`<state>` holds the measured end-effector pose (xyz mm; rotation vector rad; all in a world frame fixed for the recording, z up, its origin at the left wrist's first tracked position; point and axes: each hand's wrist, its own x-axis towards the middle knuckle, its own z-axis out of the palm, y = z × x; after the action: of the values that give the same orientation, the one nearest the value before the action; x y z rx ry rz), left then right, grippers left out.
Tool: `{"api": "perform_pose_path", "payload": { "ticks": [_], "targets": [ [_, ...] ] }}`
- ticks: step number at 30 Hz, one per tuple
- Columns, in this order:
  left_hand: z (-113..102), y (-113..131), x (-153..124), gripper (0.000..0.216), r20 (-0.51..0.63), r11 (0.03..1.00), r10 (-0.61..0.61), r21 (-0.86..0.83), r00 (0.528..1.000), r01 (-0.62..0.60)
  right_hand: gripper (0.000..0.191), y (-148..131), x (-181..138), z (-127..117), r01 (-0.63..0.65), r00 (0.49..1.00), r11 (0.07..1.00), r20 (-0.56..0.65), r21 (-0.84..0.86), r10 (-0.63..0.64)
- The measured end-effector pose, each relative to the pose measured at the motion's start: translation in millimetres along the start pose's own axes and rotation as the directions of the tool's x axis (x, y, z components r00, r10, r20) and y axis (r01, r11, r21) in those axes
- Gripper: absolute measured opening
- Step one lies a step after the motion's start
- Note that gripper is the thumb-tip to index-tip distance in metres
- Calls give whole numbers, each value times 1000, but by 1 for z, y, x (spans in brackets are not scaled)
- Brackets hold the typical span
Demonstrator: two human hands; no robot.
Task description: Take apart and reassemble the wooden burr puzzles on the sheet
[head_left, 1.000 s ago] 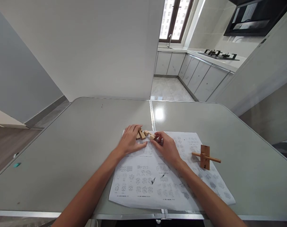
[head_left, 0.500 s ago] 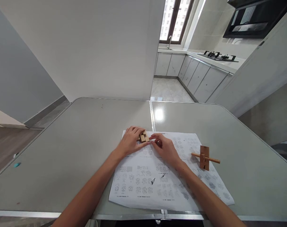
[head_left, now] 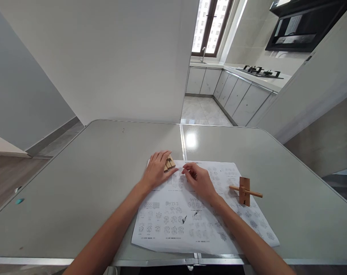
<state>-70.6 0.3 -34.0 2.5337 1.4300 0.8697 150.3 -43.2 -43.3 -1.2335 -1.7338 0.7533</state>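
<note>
My left hand (head_left: 157, 170) is wrapped around a small light-wood block puzzle (head_left: 169, 163) with grooves between its pieces. It rests at the upper left of the printed sheet, and the fingers hide its left part. My right hand (head_left: 199, 179) hovers a little to the right of it, not touching the puzzle. Its thumb and index finger point left with a small gap between the tips, and the other fingers are curled. I see nothing between those tips.
Under both hands lies a white sheet (head_left: 173, 244) printed with small diagrams. A brown wooden plate crossed by a round rod (head_left: 244, 191) stands at its right side. A small teal piece (head_left: 20, 201) lies on the grey table (head_left: 76, 198) at far left.
The wood puzzle has turned and shifted slightly left within my left hand. My right fingertips have come away from its right edge. The view has tilted a little.
</note>
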Motion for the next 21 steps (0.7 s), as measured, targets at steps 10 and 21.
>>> {"api": "perform_pose_path", "payload": {
  "ticks": [10, 21],
  "targets": [
    [-2, 3, -1, 53, -8, 997, 72, -14, 997, -73, 59, -29, -21, -35, -214, 972, 977, 97, 1, 213],
    [-5, 9, 0, 39, -58, 985, 164, -36, 985, -166, 87, -20, -111, -99, -523, 852, 823, -120, -223, 509]
  ]
}}
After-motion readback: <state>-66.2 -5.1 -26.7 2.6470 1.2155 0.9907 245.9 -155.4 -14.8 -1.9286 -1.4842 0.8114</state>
